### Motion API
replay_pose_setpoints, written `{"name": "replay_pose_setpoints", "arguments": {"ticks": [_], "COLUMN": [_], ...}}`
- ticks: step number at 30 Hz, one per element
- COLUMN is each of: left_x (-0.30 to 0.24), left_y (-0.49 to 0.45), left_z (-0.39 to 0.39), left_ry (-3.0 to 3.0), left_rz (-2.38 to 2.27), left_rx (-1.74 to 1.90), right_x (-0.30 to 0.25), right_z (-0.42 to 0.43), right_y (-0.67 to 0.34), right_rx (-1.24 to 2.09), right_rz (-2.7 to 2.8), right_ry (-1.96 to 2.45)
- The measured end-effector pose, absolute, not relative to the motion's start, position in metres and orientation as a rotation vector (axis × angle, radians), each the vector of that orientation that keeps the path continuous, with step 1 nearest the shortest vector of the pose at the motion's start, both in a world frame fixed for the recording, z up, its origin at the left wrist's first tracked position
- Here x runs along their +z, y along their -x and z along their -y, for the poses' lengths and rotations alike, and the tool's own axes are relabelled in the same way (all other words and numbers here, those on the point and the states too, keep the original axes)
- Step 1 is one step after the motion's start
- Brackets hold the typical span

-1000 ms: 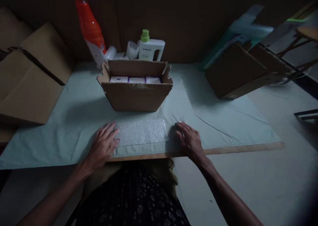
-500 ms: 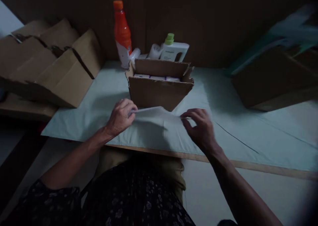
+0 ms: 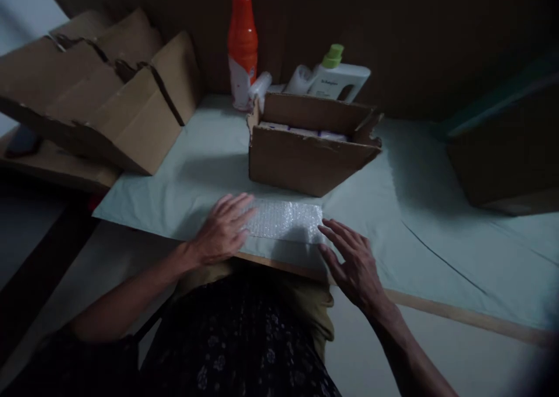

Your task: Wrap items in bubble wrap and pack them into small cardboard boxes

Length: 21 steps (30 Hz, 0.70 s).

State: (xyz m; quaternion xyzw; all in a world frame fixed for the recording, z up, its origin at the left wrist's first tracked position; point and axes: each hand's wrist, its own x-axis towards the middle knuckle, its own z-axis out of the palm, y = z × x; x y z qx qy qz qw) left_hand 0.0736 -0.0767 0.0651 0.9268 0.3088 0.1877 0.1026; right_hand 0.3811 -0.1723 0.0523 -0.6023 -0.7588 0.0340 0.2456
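Note:
A sheet of bubble wrap [image 3: 286, 220] lies flat on the pale green cloth [image 3: 201, 170] near the table's front edge. My left hand [image 3: 223, 230] rests open with its fingers spread on the sheet's left end. My right hand [image 3: 353, 261] is open too, its fingertips touching the sheet's right corner. Just behind the sheet stands an open cardboard box [image 3: 305, 158] with white packets [image 3: 301, 131] inside it.
An orange bottle [image 3: 242, 42] and a white jug with a green cap [image 3: 339, 78] stand at the back by the wall. Flattened cardboard boxes [image 3: 105, 94] lie at the left. Another brown box [image 3: 506, 146] sits at the right. The table's wooden edge [image 3: 437, 309] runs along the front.
Half a second ago both hands pinched the sheet and held it lifted off the cloth. Now it lies flat again and both hands are spread on it. The view has turned left.

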Motion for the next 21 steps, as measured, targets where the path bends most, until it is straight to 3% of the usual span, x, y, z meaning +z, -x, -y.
{"name": "replay_pose_setpoints", "arguments": {"ticks": [4,7,13,17,21], "left_x": [0.051,0.036,0.043,0.051,0.055], "left_y": [-0.118,-0.101,-0.024,-0.048,-0.090], "left_z": [0.083,0.081,0.072,0.054,0.053], "left_ry": [-2.695,-2.656,-2.463,-2.280,-2.250], "left_rz": [-0.963,-1.009,-1.387,-1.744,-1.730], "left_rx": [0.321,0.163,0.474,0.377,0.321], "right_x": [0.033,0.015,0.026,0.043,0.049], "right_z": [0.130,0.127,0.170,0.154,0.128], "right_y": [-0.335,-0.344,-0.421,-0.397,-0.364], "right_rx": [0.120,0.090,-0.153,-0.123,0.014], "right_rz": [2.305,2.394,1.953,1.917,1.908], "right_ry": [1.501,1.484,1.998,2.284,2.315]}}
